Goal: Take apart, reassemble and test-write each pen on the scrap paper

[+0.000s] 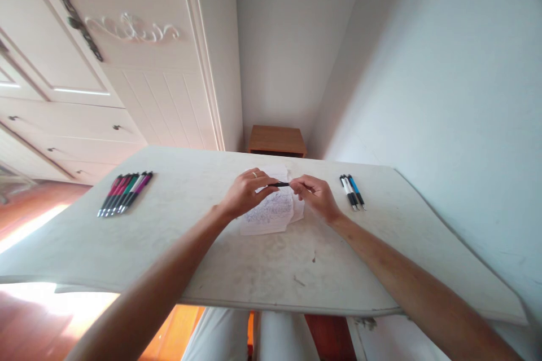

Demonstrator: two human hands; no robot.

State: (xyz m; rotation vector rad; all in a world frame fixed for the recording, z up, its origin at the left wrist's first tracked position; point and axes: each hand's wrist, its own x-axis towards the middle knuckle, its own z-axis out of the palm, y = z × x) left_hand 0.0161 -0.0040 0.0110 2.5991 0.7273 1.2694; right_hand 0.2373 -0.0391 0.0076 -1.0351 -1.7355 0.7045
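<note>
My left hand (245, 192) and my right hand (315, 194) meet over the middle of a white table (169, 237). Both are closed on the two ends of one dark pen (280, 184), which lies level between them. A ring shows on my left hand. Under the hands lies a sheet of paper (271, 214) covered in scribbles. A row of several pens (126, 193) with red, green and purple bodies lies on the table's left side. Three pens (352, 192), white, black and blue, lie to the right of my right hand.
A white wardrobe (127, 67) with drawers stands behind the table on the left. A small wooden cabinet (277, 141) sits in the far corner. A white wall runs along the right. My white-trousered legs (254, 338) show below the table's near edge.
</note>
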